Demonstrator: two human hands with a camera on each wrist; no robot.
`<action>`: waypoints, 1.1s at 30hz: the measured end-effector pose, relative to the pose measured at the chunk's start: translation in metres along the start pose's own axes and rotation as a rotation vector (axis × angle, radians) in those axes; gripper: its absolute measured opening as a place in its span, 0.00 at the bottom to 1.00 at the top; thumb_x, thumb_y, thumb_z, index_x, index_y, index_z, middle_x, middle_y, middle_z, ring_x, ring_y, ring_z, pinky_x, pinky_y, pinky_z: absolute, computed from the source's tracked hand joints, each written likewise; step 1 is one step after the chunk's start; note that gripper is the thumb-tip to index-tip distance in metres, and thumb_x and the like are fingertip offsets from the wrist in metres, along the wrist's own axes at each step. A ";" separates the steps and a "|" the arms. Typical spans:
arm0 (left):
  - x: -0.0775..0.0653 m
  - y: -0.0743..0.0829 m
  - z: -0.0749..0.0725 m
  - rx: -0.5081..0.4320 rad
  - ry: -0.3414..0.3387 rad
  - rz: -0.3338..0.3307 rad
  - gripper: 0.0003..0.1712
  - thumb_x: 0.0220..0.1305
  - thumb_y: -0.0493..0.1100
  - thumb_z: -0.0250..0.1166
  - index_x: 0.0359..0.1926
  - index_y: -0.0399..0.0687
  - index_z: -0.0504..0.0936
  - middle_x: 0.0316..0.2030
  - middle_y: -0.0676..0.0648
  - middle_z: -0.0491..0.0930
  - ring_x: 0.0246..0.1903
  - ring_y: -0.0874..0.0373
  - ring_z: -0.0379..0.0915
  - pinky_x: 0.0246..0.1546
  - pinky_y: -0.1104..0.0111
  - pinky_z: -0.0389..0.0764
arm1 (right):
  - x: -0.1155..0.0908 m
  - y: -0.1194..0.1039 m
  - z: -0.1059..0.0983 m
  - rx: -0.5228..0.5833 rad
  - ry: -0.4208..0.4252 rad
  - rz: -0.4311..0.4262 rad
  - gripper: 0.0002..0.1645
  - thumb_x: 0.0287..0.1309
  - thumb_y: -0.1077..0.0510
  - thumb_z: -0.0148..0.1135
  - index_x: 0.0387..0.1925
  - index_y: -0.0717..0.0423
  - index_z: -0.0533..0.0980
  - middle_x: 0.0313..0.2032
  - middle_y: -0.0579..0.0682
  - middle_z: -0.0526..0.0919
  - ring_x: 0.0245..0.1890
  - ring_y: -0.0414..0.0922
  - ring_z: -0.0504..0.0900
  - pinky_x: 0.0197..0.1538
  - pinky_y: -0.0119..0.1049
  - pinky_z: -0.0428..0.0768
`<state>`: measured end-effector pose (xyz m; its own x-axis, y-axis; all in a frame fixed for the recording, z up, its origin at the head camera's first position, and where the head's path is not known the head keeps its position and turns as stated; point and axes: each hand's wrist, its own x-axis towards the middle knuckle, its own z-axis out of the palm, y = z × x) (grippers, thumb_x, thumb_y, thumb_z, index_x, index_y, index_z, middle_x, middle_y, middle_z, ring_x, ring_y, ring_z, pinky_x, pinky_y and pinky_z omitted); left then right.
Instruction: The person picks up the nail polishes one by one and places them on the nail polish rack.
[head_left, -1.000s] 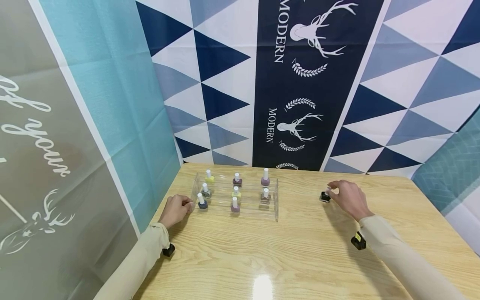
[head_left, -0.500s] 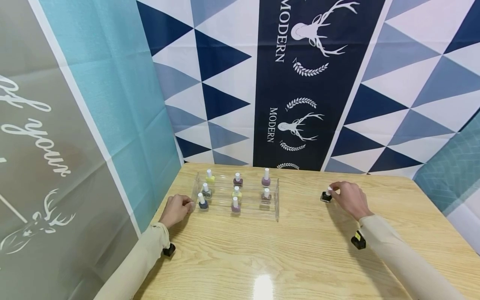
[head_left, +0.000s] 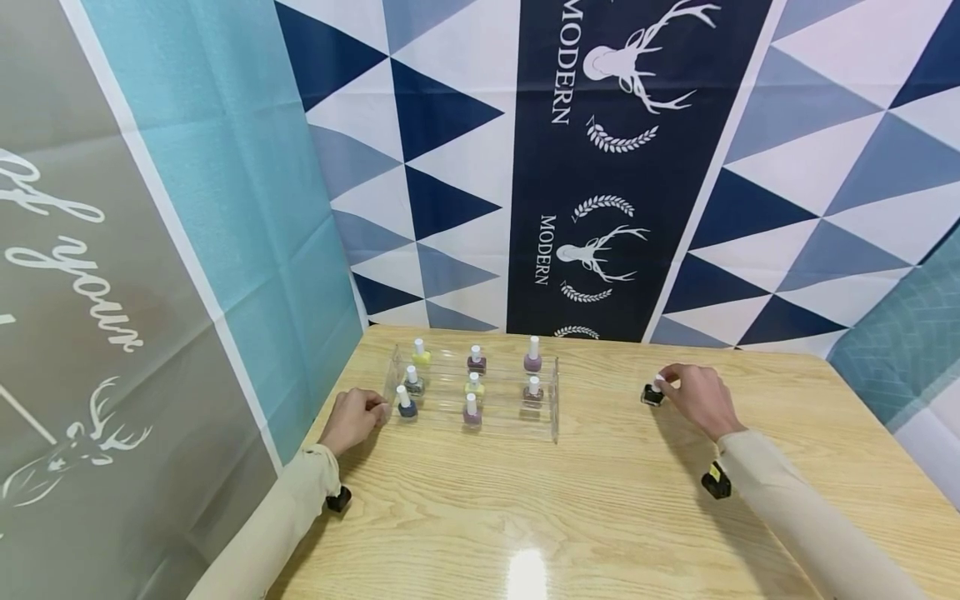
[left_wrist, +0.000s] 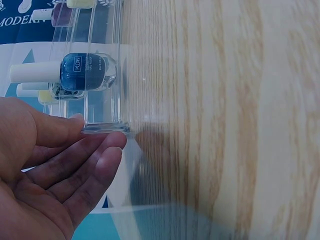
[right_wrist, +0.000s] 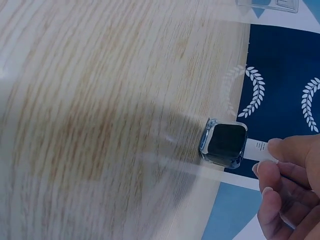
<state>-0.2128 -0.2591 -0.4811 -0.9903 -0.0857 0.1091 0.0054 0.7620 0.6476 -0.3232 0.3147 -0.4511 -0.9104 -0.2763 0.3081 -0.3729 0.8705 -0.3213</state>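
My right hand (head_left: 696,398) pinches the white cap of a black nail polish bottle (right_wrist: 226,143) between thumb and fingertips, at the right of the table. The bottle's base is right at the tabletop. At the left, my left hand (head_left: 352,418) holds the near left end of a clear acrylic display rack (left_wrist: 106,128), thumb on one side and fingers on the other. Closest to that hand on the rack's front tier is a dark blue nail polish bottle (left_wrist: 82,72), with a purple bottle (head_left: 472,414) farther right on the same tier.
Higher tiers of the rack carry several more white-capped bottles, among them a yellow bottle (head_left: 422,357), a dark purple bottle (head_left: 476,364) and a mauve bottle (head_left: 532,362). A patterned cloth (head_left: 450,208) hangs behind the wooden table (head_left: 525,500).
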 end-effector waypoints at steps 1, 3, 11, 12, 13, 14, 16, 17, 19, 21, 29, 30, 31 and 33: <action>0.000 0.000 0.000 0.000 -0.001 -0.001 0.09 0.72 0.33 0.63 0.34 0.41 0.89 0.25 0.49 0.83 0.22 0.57 0.72 0.26 0.64 0.73 | 0.000 0.000 0.000 0.000 0.002 -0.005 0.13 0.68 0.57 0.66 0.44 0.65 0.85 0.39 0.62 0.89 0.33 0.62 0.85 0.30 0.55 0.80; 0.000 0.000 0.000 0.003 -0.002 0.000 0.10 0.72 0.33 0.63 0.34 0.42 0.89 0.25 0.49 0.83 0.21 0.57 0.72 0.26 0.64 0.73 | 0.000 0.000 0.001 0.000 0.008 -0.012 0.13 0.68 0.57 0.66 0.43 0.65 0.86 0.39 0.61 0.89 0.32 0.61 0.85 0.30 0.55 0.80; 0.000 -0.001 0.000 -0.009 -0.014 0.005 0.11 0.72 0.34 0.63 0.32 0.43 0.88 0.23 0.48 0.82 0.19 0.57 0.71 0.23 0.64 0.73 | -0.002 0.001 0.000 0.000 0.024 -0.029 0.12 0.67 0.58 0.66 0.42 0.64 0.86 0.37 0.60 0.89 0.30 0.59 0.84 0.26 0.51 0.79; 0.000 -0.001 0.000 -0.010 -0.013 0.008 0.11 0.72 0.34 0.63 0.32 0.43 0.88 0.23 0.49 0.82 0.19 0.57 0.71 0.23 0.64 0.72 | -0.002 0.001 0.000 0.000 0.025 -0.030 0.12 0.67 0.58 0.66 0.42 0.64 0.86 0.37 0.60 0.89 0.30 0.59 0.84 0.26 0.50 0.79; 0.000 -0.001 0.000 -0.011 -0.012 0.011 0.11 0.72 0.34 0.63 0.32 0.43 0.88 0.23 0.49 0.82 0.19 0.57 0.71 0.23 0.64 0.72 | -0.003 0.000 0.000 0.001 0.026 -0.031 0.12 0.67 0.58 0.66 0.42 0.64 0.86 0.37 0.60 0.89 0.29 0.59 0.84 0.26 0.50 0.78; 0.000 -0.001 0.000 -0.010 -0.010 0.014 0.11 0.72 0.34 0.63 0.31 0.43 0.88 0.23 0.49 0.82 0.19 0.57 0.70 0.23 0.64 0.72 | -0.003 0.000 -0.001 0.001 0.027 -0.031 0.12 0.67 0.58 0.66 0.42 0.64 0.86 0.36 0.60 0.89 0.29 0.58 0.84 0.26 0.49 0.78; 0.000 -0.001 0.000 -0.009 -0.008 0.020 0.11 0.72 0.34 0.63 0.31 0.43 0.88 0.23 0.49 0.82 0.19 0.57 0.70 0.23 0.64 0.72 | -0.004 -0.001 -0.001 0.003 0.032 -0.034 0.12 0.67 0.58 0.66 0.41 0.64 0.86 0.36 0.59 0.89 0.28 0.57 0.84 0.25 0.48 0.78; 0.000 -0.001 0.000 -0.009 -0.007 0.020 0.11 0.72 0.34 0.63 0.31 0.43 0.88 0.23 0.49 0.82 0.19 0.57 0.71 0.23 0.64 0.72 | -0.004 -0.002 -0.002 0.005 0.034 -0.037 0.11 0.66 0.58 0.66 0.41 0.64 0.86 0.36 0.59 0.89 0.27 0.56 0.84 0.24 0.47 0.77; 0.000 -0.001 0.000 -0.009 -0.007 0.021 0.11 0.72 0.34 0.63 0.31 0.43 0.88 0.23 0.49 0.82 0.19 0.57 0.71 0.23 0.64 0.73 | -0.005 -0.004 -0.003 0.010 0.036 -0.044 0.11 0.66 0.58 0.67 0.41 0.64 0.86 0.36 0.59 0.89 0.26 0.54 0.83 0.23 0.46 0.77; 0.000 -0.001 0.000 -0.012 -0.009 0.021 0.11 0.72 0.34 0.63 0.31 0.42 0.88 0.23 0.48 0.83 0.19 0.57 0.70 0.23 0.64 0.72 | -0.005 -0.006 -0.004 0.014 0.034 -0.050 0.11 0.66 0.58 0.67 0.41 0.64 0.86 0.36 0.59 0.89 0.25 0.51 0.82 0.22 0.44 0.75; 0.000 -0.002 0.000 -0.024 -0.018 0.009 0.11 0.73 0.34 0.63 0.32 0.42 0.88 0.23 0.48 0.82 0.20 0.57 0.71 0.24 0.63 0.73 | -0.008 -0.016 -0.007 0.019 0.028 -0.069 0.10 0.66 0.59 0.66 0.40 0.64 0.86 0.34 0.58 0.89 0.19 0.42 0.74 0.21 0.39 0.71; 0.000 -0.002 0.000 -0.022 -0.019 0.009 0.11 0.73 0.34 0.63 0.32 0.42 0.88 0.23 0.48 0.82 0.20 0.57 0.71 0.24 0.63 0.73 | -0.008 -0.017 -0.007 0.022 0.031 -0.073 0.10 0.66 0.59 0.66 0.40 0.64 0.86 0.34 0.58 0.89 0.19 0.41 0.74 0.21 0.39 0.70; 0.000 -0.002 0.000 -0.020 -0.018 0.010 0.11 0.73 0.35 0.63 0.32 0.42 0.88 0.24 0.48 0.82 0.21 0.57 0.71 0.24 0.63 0.73 | -0.009 -0.019 -0.008 0.025 0.033 -0.076 0.10 0.66 0.59 0.66 0.40 0.64 0.86 0.34 0.58 0.89 0.18 0.41 0.73 0.21 0.39 0.70; 0.001 -0.002 0.000 -0.019 -0.018 0.012 0.11 0.73 0.35 0.63 0.33 0.42 0.88 0.24 0.49 0.82 0.21 0.57 0.72 0.25 0.63 0.73 | -0.010 -0.021 -0.008 0.034 0.035 -0.077 0.10 0.66 0.60 0.66 0.40 0.64 0.86 0.34 0.58 0.89 0.16 0.41 0.71 0.19 0.38 0.68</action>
<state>-0.2134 -0.2610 -0.4823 -0.9925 -0.0652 0.1038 0.0198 0.7503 0.6608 -0.3049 0.3023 -0.4400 -0.8724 -0.3267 0.3636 -0.4477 0.8327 -0.3259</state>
